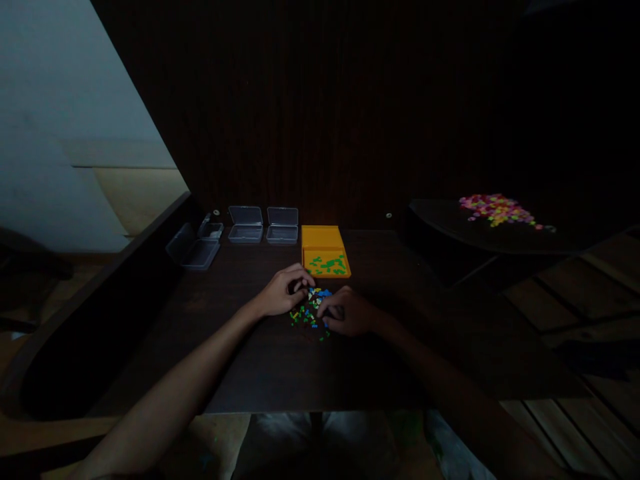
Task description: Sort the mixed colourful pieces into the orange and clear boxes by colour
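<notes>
A small heap of tiny coloured pieces (pixel 311 309), blue, green, yellow and white, lies on the dark wooden table (pixel 260 367). My left hand (pixel 285 291) rests at the heap's left edge with its fingers curled into the pieces. My right hand (pixel 349 312) sits at the heap's right edge, fingers also curled and pinching among the pieces. What either hand holds is too small and dark to make out. Just beyond the heap stands an open yellow box (pixel 325 253) with several green pieces in it.
Three open clear plastic boxes (pixel 245 225) (pixel 283 225) (pixel 196 248) stand at the back left of the table. A pile of pink and yellow pieces (pixel 495 209) lies on a dark surface at the right. A dark wall rises behind the table.
</notes>
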`<state>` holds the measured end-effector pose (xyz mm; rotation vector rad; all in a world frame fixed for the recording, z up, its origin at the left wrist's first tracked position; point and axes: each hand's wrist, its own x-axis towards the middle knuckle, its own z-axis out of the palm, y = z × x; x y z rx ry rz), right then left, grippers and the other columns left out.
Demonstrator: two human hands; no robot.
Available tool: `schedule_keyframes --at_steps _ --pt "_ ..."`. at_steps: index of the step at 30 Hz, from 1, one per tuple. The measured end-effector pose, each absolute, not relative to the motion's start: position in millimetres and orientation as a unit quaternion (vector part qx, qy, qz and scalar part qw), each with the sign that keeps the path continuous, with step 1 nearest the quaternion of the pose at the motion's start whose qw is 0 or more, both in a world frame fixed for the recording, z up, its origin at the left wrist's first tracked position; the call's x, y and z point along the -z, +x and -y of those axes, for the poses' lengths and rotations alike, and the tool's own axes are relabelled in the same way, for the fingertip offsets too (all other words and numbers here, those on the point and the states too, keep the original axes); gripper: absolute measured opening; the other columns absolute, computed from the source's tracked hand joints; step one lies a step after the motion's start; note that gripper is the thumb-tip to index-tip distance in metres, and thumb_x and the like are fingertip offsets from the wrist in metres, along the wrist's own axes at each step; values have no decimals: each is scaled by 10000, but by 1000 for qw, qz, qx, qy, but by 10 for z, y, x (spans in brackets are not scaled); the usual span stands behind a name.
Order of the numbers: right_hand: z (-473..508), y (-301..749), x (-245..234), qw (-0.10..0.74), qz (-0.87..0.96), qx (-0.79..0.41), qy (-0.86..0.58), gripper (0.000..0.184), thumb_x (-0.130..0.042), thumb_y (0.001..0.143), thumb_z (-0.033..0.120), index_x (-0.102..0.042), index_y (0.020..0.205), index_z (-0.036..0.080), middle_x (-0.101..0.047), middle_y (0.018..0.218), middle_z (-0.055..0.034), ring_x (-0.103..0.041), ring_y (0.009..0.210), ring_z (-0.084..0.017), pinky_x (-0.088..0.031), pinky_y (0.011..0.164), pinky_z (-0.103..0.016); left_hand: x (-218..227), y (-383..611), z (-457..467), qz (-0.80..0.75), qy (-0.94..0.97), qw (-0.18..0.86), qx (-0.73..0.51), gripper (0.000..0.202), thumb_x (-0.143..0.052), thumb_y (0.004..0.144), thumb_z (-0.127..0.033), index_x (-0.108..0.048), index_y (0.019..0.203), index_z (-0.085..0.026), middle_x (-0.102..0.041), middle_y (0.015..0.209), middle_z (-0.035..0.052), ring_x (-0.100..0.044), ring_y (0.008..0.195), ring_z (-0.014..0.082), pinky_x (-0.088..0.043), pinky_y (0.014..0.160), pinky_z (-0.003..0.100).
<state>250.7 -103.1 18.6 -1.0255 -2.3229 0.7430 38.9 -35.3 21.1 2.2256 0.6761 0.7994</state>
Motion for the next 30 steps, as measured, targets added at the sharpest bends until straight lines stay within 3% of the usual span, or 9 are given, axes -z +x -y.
schedule_keyframes --at_steps 5,10,14,19,25,30 --pt "1029 2506 -175 245 855 -230 -395 188 -630 741 150 -757 875 183 -538 462 68 -529 452 -92 -406 601 -210 -244 358 330 -218 862 374 -264 109 -597 773 -165 -693 821 -155 -550 831 33 -509 726 129 -442 652 246" --pt "1019 2516 -200 235 864 -183 -406 149 -651 719 160 -770 805 186 -561 477 45 -533 470 -107 -385 589 -223 -266 349 324 -208 873 374 -232 128 -585 737 -130 -695 800 -149 -563 789 23 -505 696 118 -431 637 234" --pt "1022 2531 -290 249 859 -235 -381 124 -645 711 152 -753 769 166 -498 457 66 -485 434 -82 -358 548 -201 -284 356 349 -220 874 368 -229 129 -579 714 -117 -689 772 -151 -574 760 17 -512 685 116 -428 633 232" --pt "1050 2572 -365 152 874 -338 -315 143 -673 692 145 -731 820 172 -418 439 112 -431 397 -66 -344 540 -193 -307 363 390 -205 876 374 -225 136 -577 702 -118 -687 776 -149 -574 749 18 -514 680 119 -431 630 234" --pt "1041 2594 -353 105 888 -290 -340 186 -752 680 176 -725 864 192 -469 481 108 -469 481 -83 -372 693 -238 -368 344 399 -198 876 380 -222 138 -600 707 -146 -693 808 -151 -599 804 35 -531 708 128 -449 656 245" --pt "1037 2593 -379 90 894 -293 -326 112 -736 737 207 -747 848 203 -484 511 91 -459 489 -80 -346 651 -229 -486 366 478 -136 886 403 -183 112 -624 703 -165 -697 788 -158 -579 736 18 -531 709 138 -437 681 259"
